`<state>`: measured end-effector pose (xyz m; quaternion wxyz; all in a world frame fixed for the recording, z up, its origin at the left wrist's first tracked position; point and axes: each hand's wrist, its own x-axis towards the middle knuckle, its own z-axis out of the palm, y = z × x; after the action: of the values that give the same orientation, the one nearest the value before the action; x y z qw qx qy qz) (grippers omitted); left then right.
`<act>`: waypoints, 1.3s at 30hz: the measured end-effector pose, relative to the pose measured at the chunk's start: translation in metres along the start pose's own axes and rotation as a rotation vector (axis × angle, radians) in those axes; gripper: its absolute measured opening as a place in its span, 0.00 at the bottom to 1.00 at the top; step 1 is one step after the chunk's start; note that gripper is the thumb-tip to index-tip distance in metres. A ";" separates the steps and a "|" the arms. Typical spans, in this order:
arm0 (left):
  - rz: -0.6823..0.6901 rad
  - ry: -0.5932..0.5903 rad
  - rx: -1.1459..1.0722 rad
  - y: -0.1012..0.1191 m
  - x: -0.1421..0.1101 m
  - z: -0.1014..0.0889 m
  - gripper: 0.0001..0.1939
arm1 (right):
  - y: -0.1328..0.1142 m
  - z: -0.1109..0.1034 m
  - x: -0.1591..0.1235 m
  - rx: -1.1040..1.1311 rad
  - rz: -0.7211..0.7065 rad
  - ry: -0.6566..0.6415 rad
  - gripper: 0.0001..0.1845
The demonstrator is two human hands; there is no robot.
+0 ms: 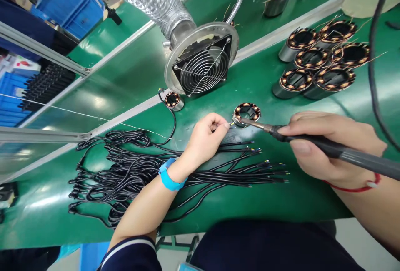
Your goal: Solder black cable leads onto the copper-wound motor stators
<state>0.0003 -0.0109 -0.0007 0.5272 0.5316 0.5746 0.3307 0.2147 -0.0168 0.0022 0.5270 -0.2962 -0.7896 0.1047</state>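
Note:
My right hand [325,146] grips a black soldering iron [337,152]; its metal tip rests against a copper-wound stator [246,113] on the green mat. My left hand [206,137], with a blue wrist strap, is pinched shut on thin wire ends right beside that stator; what exactly it holds is too small to name. A thin solder wire [78,114] stretches from the left toward my left hand. Below my hands lies a bundle of black cables [150,171] with stripped tips pointing right.
A fume fan [203,64] on a silver duct stands just behind the stator. A smaller stator with a black lead [173,100] sits at its left. Several stators [318,60] cluster at back right. Blue crates [71,2] at far left. A black cord [375,62] hangs right.

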 end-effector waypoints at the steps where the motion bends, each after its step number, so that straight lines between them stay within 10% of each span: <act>1: -0.004 0.004 -0.003 0.000 0.000 0.000 0.06 | 0.000 0.000 0.001 0.020 -0.014 -0.025 0.07; 17: -0.018 0.035 -0.015 0.001 0.000 0.001 0.06 | 0.000 0.005 0.000 0.005 -0.009 -0.063 0.06; 23: -0.030 0.033 -0.006 0.001 0.001 0.002 0.07 | 0.003 0.011 -0.007 -0.090 0.111 0.111 0.08; 39: -0.026 0.045 -0.009 0.000 0.000 0.003 0.07 | 0.001 0.006 -0.004 0.000 0.032 -0.017 0.07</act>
<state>0.0027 -0.0111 -0.0015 0.5210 0.5141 0.5916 0.3381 0.2110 -0.0174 -0.0033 0.5187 -0.3081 -0.7891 0.1157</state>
